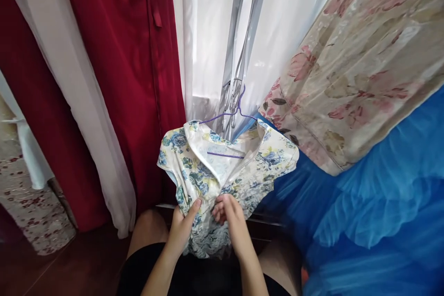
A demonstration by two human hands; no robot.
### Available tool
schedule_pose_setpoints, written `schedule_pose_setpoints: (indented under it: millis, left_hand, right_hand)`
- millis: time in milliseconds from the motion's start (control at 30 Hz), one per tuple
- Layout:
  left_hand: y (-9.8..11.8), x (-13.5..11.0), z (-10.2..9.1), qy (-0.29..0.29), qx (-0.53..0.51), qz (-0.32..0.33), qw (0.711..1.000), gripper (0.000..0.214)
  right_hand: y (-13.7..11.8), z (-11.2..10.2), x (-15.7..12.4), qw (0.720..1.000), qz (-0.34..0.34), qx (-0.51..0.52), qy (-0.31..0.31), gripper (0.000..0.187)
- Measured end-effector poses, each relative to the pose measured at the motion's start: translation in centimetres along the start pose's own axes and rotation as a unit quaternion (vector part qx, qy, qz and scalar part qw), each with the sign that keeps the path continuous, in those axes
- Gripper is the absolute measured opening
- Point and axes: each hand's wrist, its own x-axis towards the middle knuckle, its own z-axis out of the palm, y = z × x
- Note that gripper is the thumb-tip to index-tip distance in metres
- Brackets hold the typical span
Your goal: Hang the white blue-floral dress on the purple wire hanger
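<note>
A white dress with blue and yellow flowers (pixel 277 157) hangs by its shoulders on a thin purple hanger (pixel 227 114) in front of me. Its neckline crosses in a V, and its lower part is gathered in grey ruffles above my lap. My left hand (pixel 185 217) grips the waist at the left side, thumb on the front and fingers hidden behind the cloth. At the middle of the waist, just below the V, my right hand (pixel 229 210) has its fingers curled in and pinches the fabric.
Red curtain-like drapes (pixel 118 55) and a pale sheer panel (pixel 83 78) hang on the left. White fabric (pixel 208 32) with grey straps (pixel 239 23) hangs behind the hanger. A beige floral garment (pixel 360 78) and blue ruffled tulle (pixel 381 212) fill the right. The floor (pixel 69 263) is dark reddish.
</note>
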Motion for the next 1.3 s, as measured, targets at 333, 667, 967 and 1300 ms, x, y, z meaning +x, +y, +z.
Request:
schedule_pose_setpoints:
  millis: [333, 667, 967, 1300]
  left_hand:
    - [1.2, -2.0, 1.6, 0.013, -0.04, -0.033, 0.999, 0.056]
    - [0.5, -2.7, 2.1, -0.024, -0.074, -0.065, 0.995, 0.061]
    - [0.2, -1.4, 0.8, 0.092, 0.004, 0.022, 0.996, 0.055]
    - [-3.9, -2.3, 4.4, -0.098, 0.26, 0.303, 0.911, 0.009]
  right_hand:
    - [0.9, 2.1, -0.5, 0.999, 0.03, -0.008, -0.018, 0.033]
    - [-0.2, 1.0, -0.5, 0.998, 0.027, 0.053, -0.007, 0.022]
    - [0.6, -2.8, -1.3, 0.98, 0.083, 0.178, -0.035, 0.034]
    - [1.1, -1.7, -2.1, 0.981, 0.119, 0.151, -0.021, 0.038]
